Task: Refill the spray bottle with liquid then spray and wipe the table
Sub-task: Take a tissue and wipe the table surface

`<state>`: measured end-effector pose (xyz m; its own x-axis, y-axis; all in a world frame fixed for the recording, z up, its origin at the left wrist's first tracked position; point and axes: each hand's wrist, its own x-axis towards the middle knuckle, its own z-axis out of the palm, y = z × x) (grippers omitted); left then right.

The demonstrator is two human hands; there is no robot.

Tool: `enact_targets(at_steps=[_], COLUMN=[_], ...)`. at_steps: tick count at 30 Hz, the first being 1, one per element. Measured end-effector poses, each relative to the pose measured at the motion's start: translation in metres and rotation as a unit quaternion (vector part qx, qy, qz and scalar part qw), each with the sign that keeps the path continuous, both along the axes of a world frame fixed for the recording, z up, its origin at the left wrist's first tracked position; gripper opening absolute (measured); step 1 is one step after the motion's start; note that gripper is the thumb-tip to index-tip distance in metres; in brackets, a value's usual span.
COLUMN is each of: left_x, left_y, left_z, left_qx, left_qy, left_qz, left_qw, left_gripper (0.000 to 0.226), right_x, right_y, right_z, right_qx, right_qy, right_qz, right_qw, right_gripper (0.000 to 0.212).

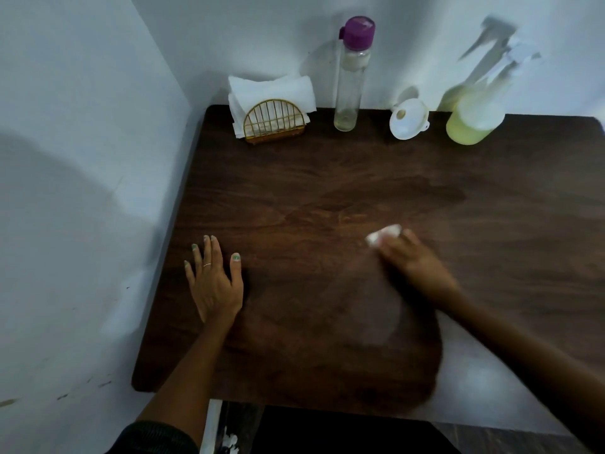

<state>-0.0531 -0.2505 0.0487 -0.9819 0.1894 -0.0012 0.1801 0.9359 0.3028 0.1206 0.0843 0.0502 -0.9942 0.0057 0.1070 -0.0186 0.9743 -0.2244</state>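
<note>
On the dark wooden table [294,191], my right hand [412,257] presses a crumpled white tissue [383,235] against the surface near the middle; the hand is motion-blurred. Flat on the table at the left lies my left hand [214,280], fingers spread, holding nothing. The spray bottle [474,109] with a white trigger head and yellow-green liquid stands at the back right. A tall clear bottle [352,80] with a purple cap, nearly empty, stands at the back centre. Between the two bottles a white funnel [409,119] lies on the table.
A gold wire holder [273,121] with white tissues stands at the back left. White walls close in the table on the left and at the back. A damp-looking darker patch spreads across the table's middle.
</note>
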Motion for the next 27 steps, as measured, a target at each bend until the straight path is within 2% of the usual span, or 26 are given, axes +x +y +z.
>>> enact_targets(at_steps=[2,4,6,8,10,11,13,14,17,19,20,22,24,26,27], left_x=[0.000,0.000,0.000,0.000,0.000,0.000,0.000,0.001,0.000,0.000,0.001,0.001,0.000,0.000,0.000], left_y=[0.000,0.000,0.000,0.000,0.000,0.000,0.001,0.001,0.001,0.001,0.001,0.000,0.000,0.000,0.000], left_z=[0.000,0.000,0.000,0.000,0.000,0.000,0.001,0.001,0.001,0.001,0.001,0.000,0.000,0.000,0.000], left_qx=[0.002,0.002,-0.001,-0.001,-0.001,-0.002,-0.004,-0.006,-0.007,-0.010,-0.011,-0.012,-0.013,-0.014,-0.013], left_qy=[-0.001,-0.001,0.001,0.000,0.002,0.002,0.001,0.002,0.001,-0.001,0.000,0.002,0.000,-0.004,-0.004], left_qz=[0.000,0.000,-0.001,-0.002,-0.003,-0.003,-0.002,-0.003,-0.005,-0.005,-0.006,-0.006,-0.008,-0.012,-0.014], left_qw=[1.000,1.000,1.000,1.000,1.000,1.000,1.000,1.000,1.000,1.000,1.000,1.000,1.000,1.000,1.000], left_gripper=[0.072,0.072,0.073,0.075,0.075,0.075,0.074,0.074,0.071,0.070,0.070,0.069,0.069,0.069,0.069], right_x=[0.002,0.004,-0.004,-0.016,-0.018,-0.014,-0.001,0.009,0.043,0.047,0.044,0.037,0.033,0.038,0.042], right_y=[0.053,0.077,0.072,0.044,-0.001,-0.030,-0.093,-0.123,-0.159,-0.137,-0.118,-0.065,-0.003,0.049,0.067], right_z=[0.008,0.015,0.018,0.019,0.016,0.009,0.000,-0.005,-0.023,-0.020,-0.015,-0.009,-0.002,0.002,0.003], right_qx=[-0.016,-0.031,-0.037,-0.049,-0.051,-0.036,-0.055,-0.073,-0.010,0.010,0.016,0.028,0.040,0.020,0.005], right_qy=[-0.018,-0.029,-0.029,-0.011,-0.004,-0.001,-0.019,-0.027,0.003,0.024,0.030,0.052,0.048,0.002,-0.024], right_qz=[-0.140,-0.291,-0.404,-0.423,-0.368,-0.315,-0.165,-0.093,0.140,0.208,0.198,0.101,-0.044,-0.209,-0.295], right_qw=[0.990,0.956,0.914,0.905,0.929,0.948,0.985,0.993,0.990,0.978,0.980,0.993,0.997,0.978,0.955], right_gripper=[0.064,0.067,0.054,0.039,0.034,0.040,0.056,0.054,0.038,0.037,0.037,0.037,0.050,0.061,0.060])
